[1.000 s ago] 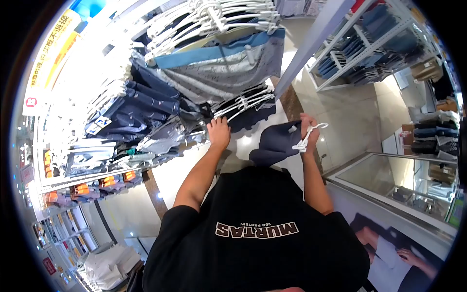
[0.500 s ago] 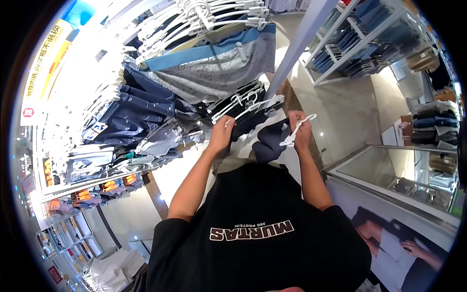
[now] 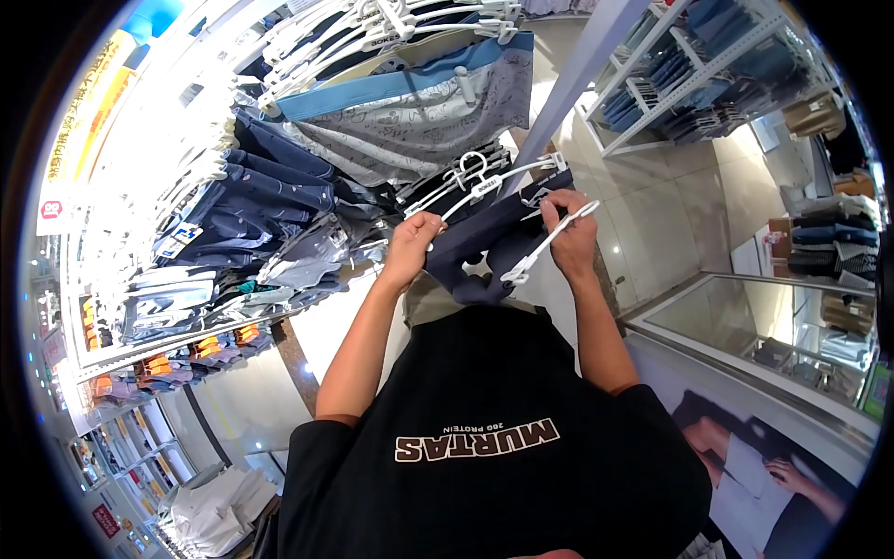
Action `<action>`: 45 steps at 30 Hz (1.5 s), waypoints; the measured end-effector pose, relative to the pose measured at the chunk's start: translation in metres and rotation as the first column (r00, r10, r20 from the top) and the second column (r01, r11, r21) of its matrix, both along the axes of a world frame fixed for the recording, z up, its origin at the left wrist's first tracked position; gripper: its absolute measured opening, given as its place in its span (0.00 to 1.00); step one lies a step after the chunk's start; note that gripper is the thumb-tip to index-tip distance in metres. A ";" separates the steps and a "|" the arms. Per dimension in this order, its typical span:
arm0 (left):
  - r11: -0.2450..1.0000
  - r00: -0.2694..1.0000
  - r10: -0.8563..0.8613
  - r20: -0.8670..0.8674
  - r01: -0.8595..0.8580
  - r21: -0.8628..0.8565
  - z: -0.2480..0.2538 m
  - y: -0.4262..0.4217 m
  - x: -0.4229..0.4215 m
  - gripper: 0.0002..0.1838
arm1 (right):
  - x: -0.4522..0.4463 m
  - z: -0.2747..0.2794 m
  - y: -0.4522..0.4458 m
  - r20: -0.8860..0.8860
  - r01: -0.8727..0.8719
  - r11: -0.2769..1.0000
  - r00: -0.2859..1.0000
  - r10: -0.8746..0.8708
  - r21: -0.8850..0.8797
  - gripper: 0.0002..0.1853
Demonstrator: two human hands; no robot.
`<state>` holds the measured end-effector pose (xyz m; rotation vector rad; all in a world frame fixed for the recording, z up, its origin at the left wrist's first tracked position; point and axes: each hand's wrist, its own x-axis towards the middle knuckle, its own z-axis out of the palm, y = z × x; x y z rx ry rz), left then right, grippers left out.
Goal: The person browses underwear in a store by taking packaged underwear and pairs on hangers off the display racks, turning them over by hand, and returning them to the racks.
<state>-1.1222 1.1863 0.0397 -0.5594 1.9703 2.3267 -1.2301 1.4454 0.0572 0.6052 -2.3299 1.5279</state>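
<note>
Dark navy underpants (image 3: 475,231) are stretched between my hands in front of my waist. My left hand (image 3: 413,250) is closed at their left corner, beside the end of a white clip hanger (image 3: 489,184) that runs along their upper edge. My right hand (image 3: 570,238) is closed around a second white hanger (image 3: 545,246), which slants down toward my shirt. Its fingers also lie against the right part of the dark cloth. The garment's lower part bunches near my shirt hem, and the fingertips' exact hold is partly hidden.
A rack ahead carries patterned grey boxers with a blue waistband (image 3: 400,140) and several navy garments (image 3: 270,214) on white hangers. A pale upright post (image 3: 573,88) rises just beyond my right hand. A glass-topped case (image 3: 745,326) stands at right.
The dark underpants have spread out and risen between my hands, with their hanger now along the top. My right hand has turned, and its hanger has swung lower toward the left.
</note>
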 end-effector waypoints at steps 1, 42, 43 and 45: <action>0.994 0.999 -0.033 -0.034 0.029 -0.108 0.006 0.005 0.001 0.12 | 0.001 0.003 -0.001 -0.035 0.020 0.999 0.999 -0.019 0.040 0.07; 0.717 0.986 -0.098 0.138 0.166 -0.677 -0.015 0.030 0.055 0.30 | -0.033 -0.095 -0.076 0.089 -0.073 0.958 0.995 0.050 0.278 0.14; 0.744 0.987 -0.047 0.154 0.137 -0.654 -0.017 0.024 0.056 0.34 | -0.032 -0.098 -0.085 -0.008 -0.035 0.953 0.999 0.039 0.300 0.13; 0.768 0.992 -0.068 0.107 0.120 -0.630 -0.034 0.011 0.050 0.44 | -0.039 -0.108 -0.096 -0.032 -0.107 0.916 0.991 0.129 0.386 0.10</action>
